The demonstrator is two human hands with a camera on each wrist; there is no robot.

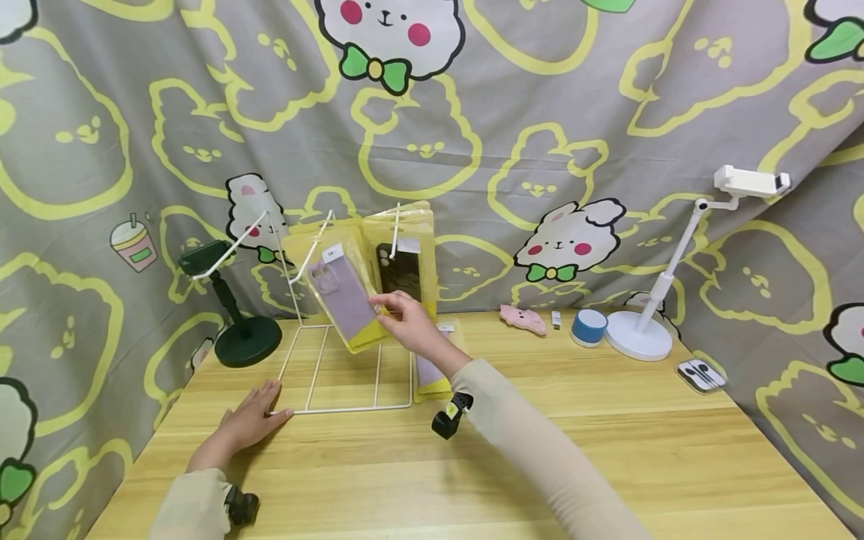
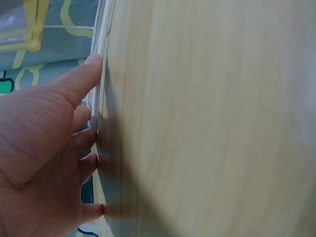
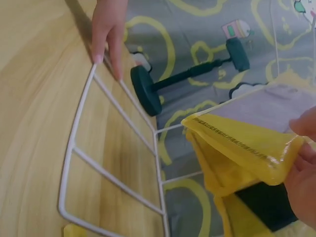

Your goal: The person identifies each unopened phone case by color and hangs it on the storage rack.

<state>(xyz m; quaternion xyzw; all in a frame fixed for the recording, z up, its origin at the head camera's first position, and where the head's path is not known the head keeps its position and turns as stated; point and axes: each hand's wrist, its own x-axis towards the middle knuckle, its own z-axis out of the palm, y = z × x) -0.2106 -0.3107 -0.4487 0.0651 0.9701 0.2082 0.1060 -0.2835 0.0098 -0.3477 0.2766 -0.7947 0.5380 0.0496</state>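
Note:
My right hand (image 1: 407, 324) pinches the right edge of a yellow-and-clear package holding a lilac phone case (image 1: 343, 296). The package is tilted and hangs by a middle prong of the white wire rack (image 1: 337, 410). Beside it a dark phone case in a similar package (image 1: 400, 270) hangs on the right prong. My left hand (image 1: 251, 415) rests at the rack's front left corner, fingers extended, thumb against the base wire, as the left wrist view shows. In the right wrist view the pinched package's yellow lower end (image 3: 237, 148) sticks out near my fingers.
Another packaged lilac case (image 1: 432, 371) lies by the rack's right side. A dark green stand (image 1: 247, 341) is at left. Towards the back right are a pink plush item (image 1: 523, 319), a blue-and-white cylinder (image 1: 589, 328), a white stand (image 1: 638, 334) and boxed earphones (image 1: 701, 376).

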